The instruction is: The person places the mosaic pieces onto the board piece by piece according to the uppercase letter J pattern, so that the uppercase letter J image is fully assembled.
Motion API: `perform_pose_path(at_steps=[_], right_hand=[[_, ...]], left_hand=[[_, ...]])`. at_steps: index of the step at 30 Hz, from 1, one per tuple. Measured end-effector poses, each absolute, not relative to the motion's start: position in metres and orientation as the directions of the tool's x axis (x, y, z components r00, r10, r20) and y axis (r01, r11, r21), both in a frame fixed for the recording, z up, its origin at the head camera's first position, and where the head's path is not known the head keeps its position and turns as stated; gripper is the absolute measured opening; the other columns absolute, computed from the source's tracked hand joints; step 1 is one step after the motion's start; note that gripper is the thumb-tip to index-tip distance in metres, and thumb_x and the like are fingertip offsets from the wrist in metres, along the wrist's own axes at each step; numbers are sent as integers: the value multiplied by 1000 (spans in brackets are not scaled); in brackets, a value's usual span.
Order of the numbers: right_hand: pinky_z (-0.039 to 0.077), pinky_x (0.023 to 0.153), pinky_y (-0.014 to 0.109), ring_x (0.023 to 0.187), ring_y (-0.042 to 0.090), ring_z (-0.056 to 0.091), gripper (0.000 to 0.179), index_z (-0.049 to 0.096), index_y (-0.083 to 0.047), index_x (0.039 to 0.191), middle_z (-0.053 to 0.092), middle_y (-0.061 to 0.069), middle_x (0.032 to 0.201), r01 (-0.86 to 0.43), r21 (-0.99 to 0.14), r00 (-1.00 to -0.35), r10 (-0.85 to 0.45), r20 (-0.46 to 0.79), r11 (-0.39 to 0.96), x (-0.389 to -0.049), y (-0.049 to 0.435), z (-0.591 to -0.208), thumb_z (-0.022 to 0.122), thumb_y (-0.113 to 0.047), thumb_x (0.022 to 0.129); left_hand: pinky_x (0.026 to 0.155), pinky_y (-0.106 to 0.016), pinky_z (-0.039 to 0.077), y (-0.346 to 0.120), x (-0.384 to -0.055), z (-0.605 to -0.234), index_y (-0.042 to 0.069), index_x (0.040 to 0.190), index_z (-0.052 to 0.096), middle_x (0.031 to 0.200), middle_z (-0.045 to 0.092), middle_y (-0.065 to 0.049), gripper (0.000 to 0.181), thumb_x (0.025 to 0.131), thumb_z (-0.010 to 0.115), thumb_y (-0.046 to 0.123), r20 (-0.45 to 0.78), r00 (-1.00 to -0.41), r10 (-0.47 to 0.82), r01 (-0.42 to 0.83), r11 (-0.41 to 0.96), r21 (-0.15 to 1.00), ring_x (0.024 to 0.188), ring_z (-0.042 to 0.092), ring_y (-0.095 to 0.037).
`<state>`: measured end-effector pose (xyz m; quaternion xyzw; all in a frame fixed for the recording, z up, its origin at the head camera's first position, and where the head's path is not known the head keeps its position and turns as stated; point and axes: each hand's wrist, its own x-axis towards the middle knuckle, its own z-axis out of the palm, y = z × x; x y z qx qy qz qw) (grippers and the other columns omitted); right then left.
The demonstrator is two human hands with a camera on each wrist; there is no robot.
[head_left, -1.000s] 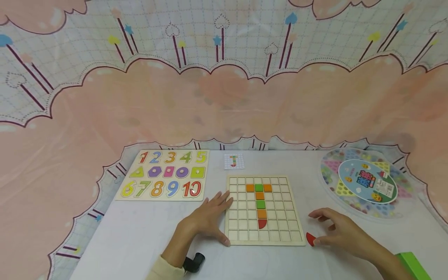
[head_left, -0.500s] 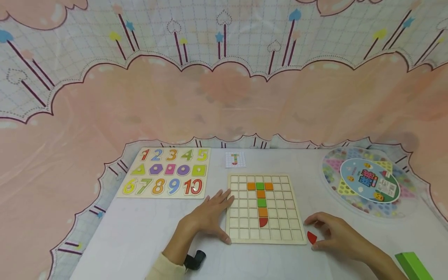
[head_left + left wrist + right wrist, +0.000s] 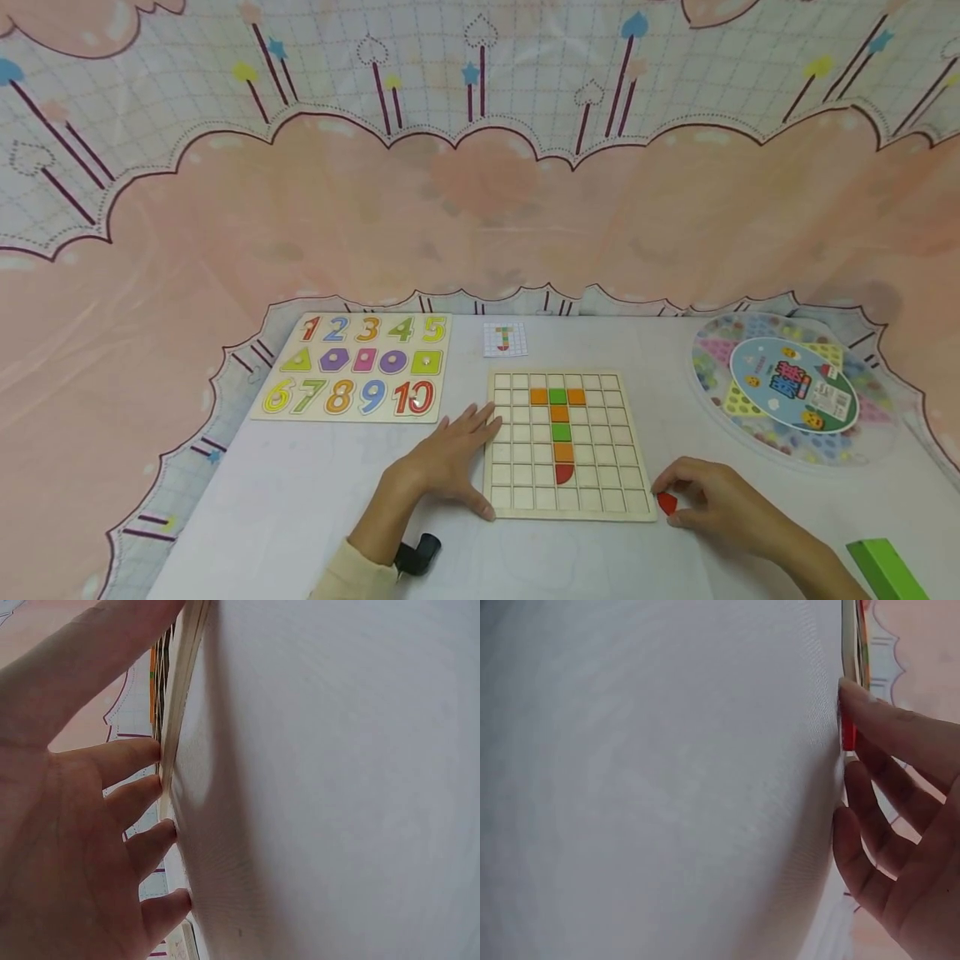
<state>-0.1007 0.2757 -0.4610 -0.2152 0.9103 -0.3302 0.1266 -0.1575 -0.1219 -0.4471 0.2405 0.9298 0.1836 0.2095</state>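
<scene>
A square wooden grid board [image 3: 611, 497] holds a J of orange and green square tiles, with a red quarter-circle tile [image 3: 564, 474] at its lower end. My left hand [image 3: 442, 463] lies spread at the board's left side, fingertips on its edge and thumb at the near left corner. Beside the near right corner, my right hand [image 3: 720, 507] pinches a second red curved-edged tile [image 3: 667, 503] between thumb and fingers. The right wrist view shows this red tile [image 3: 847, 729] edge-on at the thumb tip, low over the white tabletop.
A small pattern card [image 3: 506, 340] with a printed J lies behind the board. A number and shape puzzle [image 3: 384, 351] sits at the back left. At right are a round game set in clear packaging [image 3: 795, 387] and a green block [image 3: 885, 569].
My right hand's fingers have come in around the loose red tile and the hand has shifted slightly left. My left hand stays on the board's edge.
</scene>
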Motion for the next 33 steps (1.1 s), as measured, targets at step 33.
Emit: perform_pose_path(at_steps=[33], right_hand=[[59, 71, 18, 99, -13, 59, 15, 82, -13, 102, 75, 2, 106, -338, -687, -909, -411, 63, 643, -118, 259, -440, 78, -14, 87]], left_hand=[[131, -60, 15, -122, -157, -445, 15, 160, 35, 174, 19, -3, 124, 58, 97, 49, -305, -798, 520, 361, 818, 448, 162, 15, -30]])
